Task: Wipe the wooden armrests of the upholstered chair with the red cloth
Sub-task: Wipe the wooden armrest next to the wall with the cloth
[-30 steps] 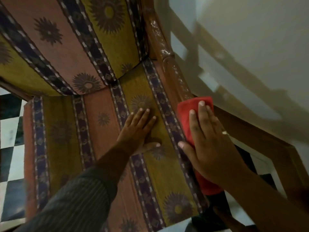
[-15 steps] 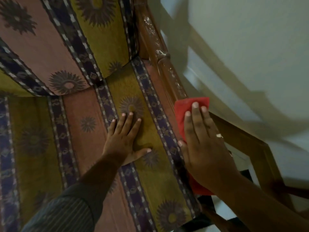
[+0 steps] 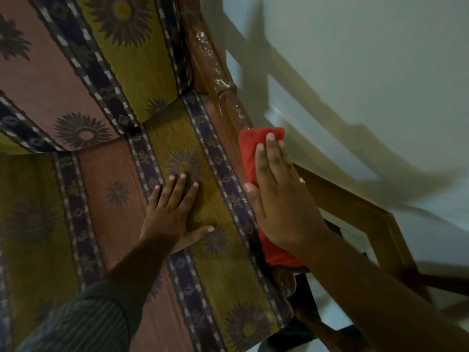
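Left hand [image 3: 175,214] lies flat on the seat cushion [image 3: 218,262], fingers straight and spread, thumb out to the side; it has nothing in its grip and reads as a brace while the person leans in. The cushion is striped woven upholstery, soft, so it gives a little under the palm but looks steady enough to lean on. Right of that, the red cloth [image 3: 250,148] is folded into a long pad and draped over the wooden armrest [image 3: 228,102] on the chair's right side, between seat edge and wall [image 3: 355,59]. Right hand [image 3: 279,199] presses on top of it, fingers straight and together along the rail, thumb tucked at the cloth's inner edge; open-palm press, not a pinch, as far as I can see. Cloth judges light, limp, slightly grippy; it will bunch or slide off a rounded rail if pressure drops, so best control is flat palm on the middle of the pad with thumb and fingertips wrapping the rail's sides. Armrest looks rigid, glossy, turned with a ring joint further up; the sheen may be varnish or a clear wrap, cannot tell. Slick surface, so low drag; the joint groove probably needs fingertip pressure through the cloth. Far armrest is out of view.
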